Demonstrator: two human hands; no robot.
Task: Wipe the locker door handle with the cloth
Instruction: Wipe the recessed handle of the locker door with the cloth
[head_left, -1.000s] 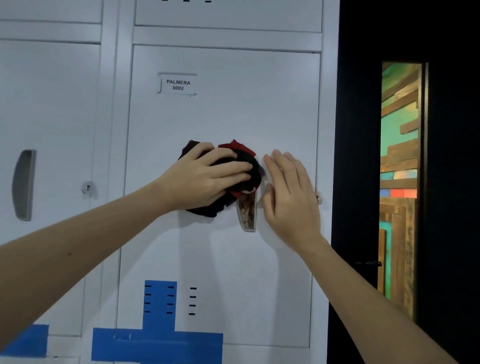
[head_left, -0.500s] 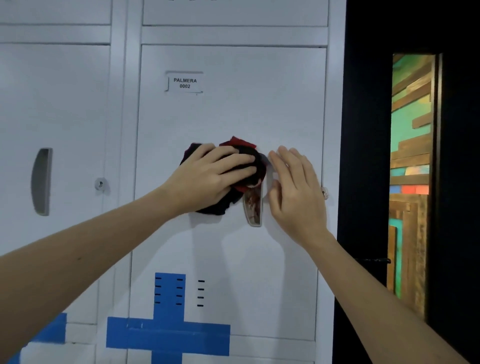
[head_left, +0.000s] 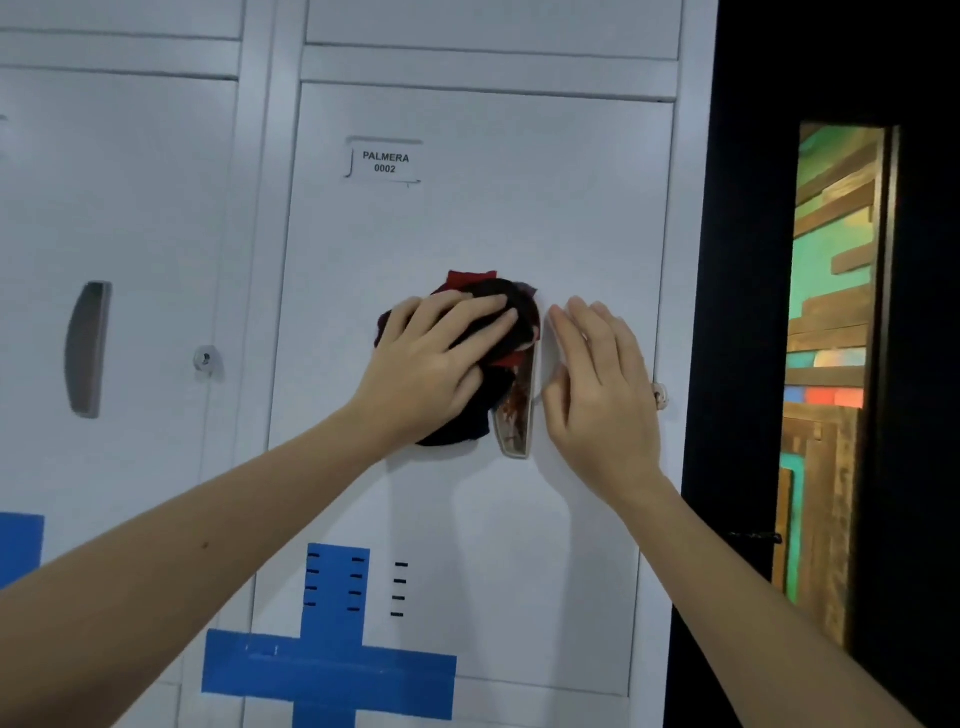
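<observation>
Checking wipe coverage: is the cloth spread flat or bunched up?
Bunched. The cloth sits as a dark-and-red wad under the left hand, covering only the handle's top.

L hand (head_left: 436, 364): palm down, fingers spread & curled over dark bunched cloth (head_left: 498, 306), pressing it flat.
R hand (head_left: 597, 384): open, flat, fingers together pointing up, beside L hand.
Arms: both bare, extended fwd & up, converging from lower corners.
</observation>
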